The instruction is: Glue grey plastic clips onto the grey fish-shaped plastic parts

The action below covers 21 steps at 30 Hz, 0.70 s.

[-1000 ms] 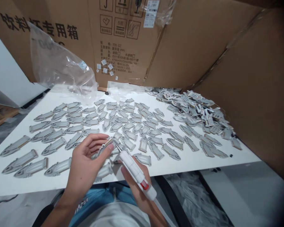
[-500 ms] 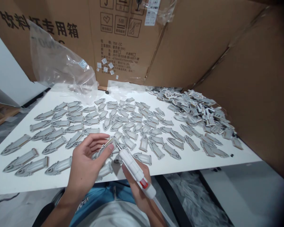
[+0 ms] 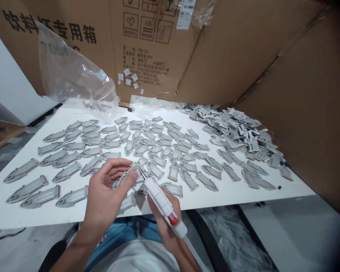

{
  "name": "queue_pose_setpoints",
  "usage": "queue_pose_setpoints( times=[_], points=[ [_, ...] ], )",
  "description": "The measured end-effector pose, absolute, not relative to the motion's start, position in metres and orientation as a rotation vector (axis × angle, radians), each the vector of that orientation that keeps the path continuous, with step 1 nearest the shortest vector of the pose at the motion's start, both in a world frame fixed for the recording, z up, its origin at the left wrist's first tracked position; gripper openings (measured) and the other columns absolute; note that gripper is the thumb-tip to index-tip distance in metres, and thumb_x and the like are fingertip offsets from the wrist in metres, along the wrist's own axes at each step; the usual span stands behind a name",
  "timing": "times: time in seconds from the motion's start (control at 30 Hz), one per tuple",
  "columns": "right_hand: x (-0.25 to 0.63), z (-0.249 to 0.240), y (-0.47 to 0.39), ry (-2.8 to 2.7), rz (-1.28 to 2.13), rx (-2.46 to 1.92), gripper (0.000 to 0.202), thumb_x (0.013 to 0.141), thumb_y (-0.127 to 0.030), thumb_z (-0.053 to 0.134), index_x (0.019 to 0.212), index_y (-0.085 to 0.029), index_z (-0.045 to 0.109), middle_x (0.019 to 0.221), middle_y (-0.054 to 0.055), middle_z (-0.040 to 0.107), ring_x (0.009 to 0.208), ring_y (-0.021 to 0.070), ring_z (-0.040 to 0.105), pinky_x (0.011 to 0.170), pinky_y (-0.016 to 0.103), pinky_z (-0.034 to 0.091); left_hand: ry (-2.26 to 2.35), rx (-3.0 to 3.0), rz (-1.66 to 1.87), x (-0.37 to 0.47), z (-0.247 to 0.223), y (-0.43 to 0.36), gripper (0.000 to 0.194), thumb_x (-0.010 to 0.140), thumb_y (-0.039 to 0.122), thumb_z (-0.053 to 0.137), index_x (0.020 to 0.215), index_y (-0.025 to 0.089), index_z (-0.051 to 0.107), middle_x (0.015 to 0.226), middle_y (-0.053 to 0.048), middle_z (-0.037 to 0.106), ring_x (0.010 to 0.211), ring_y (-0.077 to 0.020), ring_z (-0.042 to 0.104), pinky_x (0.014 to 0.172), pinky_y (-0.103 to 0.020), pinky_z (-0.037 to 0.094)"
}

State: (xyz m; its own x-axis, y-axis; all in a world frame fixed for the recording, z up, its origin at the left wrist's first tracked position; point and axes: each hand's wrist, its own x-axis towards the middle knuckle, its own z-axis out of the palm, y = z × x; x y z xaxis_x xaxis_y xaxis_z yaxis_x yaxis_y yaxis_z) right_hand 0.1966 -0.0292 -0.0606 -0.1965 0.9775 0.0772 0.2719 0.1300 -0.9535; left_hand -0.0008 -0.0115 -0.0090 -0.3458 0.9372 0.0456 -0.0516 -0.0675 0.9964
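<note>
The left hand [image 3: 104, 192] is pinching a grey piece [image 3: 128, 175]; beside it, the right hand [image 3: 169, 223] is clasping a white tool [image 3: 159, 199], its metal tip [image 3: 143, 175] pointing at that piece. Beyond both, similar pieces [image 3: 173, 172] are lying across the table [image 3: 209, 198].

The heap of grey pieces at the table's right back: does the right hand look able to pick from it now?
Probably not: the right hand holds the white tool. Otherwise the way to the heap looks free, with only low-lying pieces between.
</note>
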Motion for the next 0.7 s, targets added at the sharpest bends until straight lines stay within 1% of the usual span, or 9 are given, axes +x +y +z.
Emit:
queue_pose_setpoints(
  times=[0.1, 0.23, 0.37, 0.43, 0.5, 0.57, 0.7],
  points=[
    [0.197, -0.061, -0.029, -1.623, 1.110, -1.229, 0.043, 0.106, -0.054, 0.065, 0.083, -0.018, 0.058, 0.084, 0.000, 0.057, 0.075, 0.0125, 0.049, 0.072, 0.028, 0.038, 1.388, 1.017, 1.543, -0.001, -0.009, -0.012, 0.033, 0.089, 0.042, 0.096, 0.111, 0.024, 0.079, 0.108, -0.003, 0.082, 0.108, -0.0204, 0.077, 0.094, -0.028, 0.062],
    [0.197, -0.055, -0.026, -1.649, 1.065, -1.208, 0.044, 0.107, -0.052, 0.064, 0.081, -0.019, 0.053, 0.080, -0.001, 0.055, 0.074, 0.0125, 0.048, 0.071, 0.028, 0.035, 1.404, 1.035, 1.555, 0.000, -0.009, -0.013, 0.031, 0.089, 0.041, 0.095, 0.109, 0.024, 0.079, 0.108, -0.003, 0.082, 0.108, -0.0203, 0.077, 0.095, -0.028, 0.062],
    [0.196, -0.045, -0.026, -1.639, 1.111, -1.193, 0.041, 0.108, -0.050, 0.064, 0.083, -0.019, 0.054, 0.084, -0.001, 0.058, 0.077, 0.0127, 0.052, 0.074, 0.028, 0.036, 1.406, 1.054, 1.581, 0.002, -0.009, -0.013, 0.028, 0.091, 0.039, 0.094, 0.109, 0.024, 0.078, 0.107, -0.002, 0.081, 0.106, -0.0190, 0.077, 0.095, -0.027, 0.061],
    [0.195, -0.041, -0.027, -1.603, 1.158, -1.190, 0.041, 0.107, -0.052, 0.066, 0.084, -0.020, 0.054, 0.084, -0.001, 0.057, 0.079, 0.0130, 0.055, 0.075, 0.027, 0.036, 1.408, 1.064, 1.588, 0.002, -0.008, -0.014, 0.028, 0.091, 0.038, 0.094, 0.109, 0.024, 0.078, 0.107, -0.002, 0.081, 0.106, -0.0184, 0.077, 0.094, -0.026, 0.061],
    [0.195, -0.039, -0.028, -1.567, 1.195, -1.191, 0.038, 0.106, -0.053, 0.068, 0.088, -0.021, 0.058, 0.083, -0.001, 0.057, 0.081, 0.0137, 0.057, 0.074, 0.027, 0.037, 1.415, 1.069, 1.591, 0.003, -0.008, -0.014, 0.027, 0.091, 0.038, 0.094, 0.109, 0.025, 0.078, 0.107, -0.001, 0.081, 0.107, -0.0178, 0.077, 0.094, -0.025, 0.061],
    [0.195, -0.039, -0.028, -1.548, 1.217, -1.187, 0.034, 0.105, -0.053, 0.069, 0.094, -0.021, 0.064, 0.086, -0.001, 0.059, 0.084, 0.0142, 0.058, 0.076, 0.026, 0.040, 1.425, 1.071, 1.594, 0.003, -0.008, -0.015, 0.027, 0.091, 0.038, 0.094, 0.108, 0.025, 0.078, 0.107, -0.001, 0.081, 0.108, -0.0173, 0.077, 0.095, -0.024, 0.061],
    [0.197, -0.040, -0.028, -1.540, 1.235, -1.197, 0.033, 0.104, -0.054, 0.070, 0.102, -0.020, 0.070, 0.089, 0.000, 0.063, 0.081, 0.0129, 0.054, 0.076, 0.025, 0.042, 1.433, 1.073, 1.595, 0.004, -0.007, -0.015, 0.026, 0.090, 0.038, 0.094, 0.107, 0.025, 0.079, 0.106, 0.000, 0.082, 0.107, -0.0168, 0.078, 0.096, -0.023, 0.061]
  ],
)
